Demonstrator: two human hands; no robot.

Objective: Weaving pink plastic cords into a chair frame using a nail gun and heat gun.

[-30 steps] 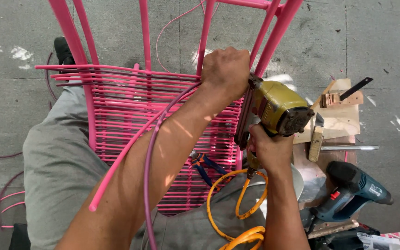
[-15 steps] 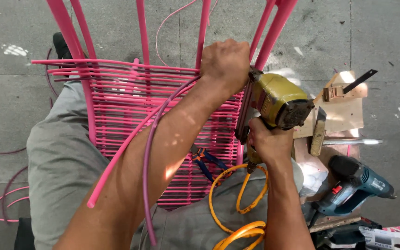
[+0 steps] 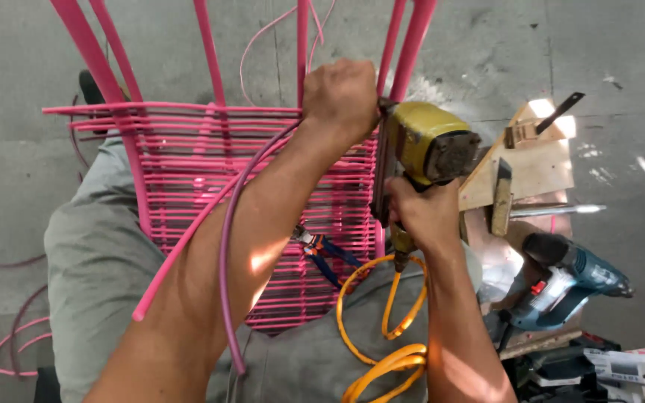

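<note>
Nail gun on the pink chair frame

Right hand [image 3: 425, 213] has its fingers wrapped round the yellow nail gun [image 3: 427, 145], nose against the chair [image 3: 188, 149]. Left hand [image 3: 343, 98] grips the chair's top edge, just beside the gun. Blue drill [image 3: 572, 280] lies right of the chair.

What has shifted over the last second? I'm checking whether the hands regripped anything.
Little changed. The left hand and the yellow air nailer drifted slightly up in view against the pink frame, which may be head motion. No regrip: the right hand keeps the nailer's handle, the left stays at the frame's corner. The blue drill lies untouched.
</note>
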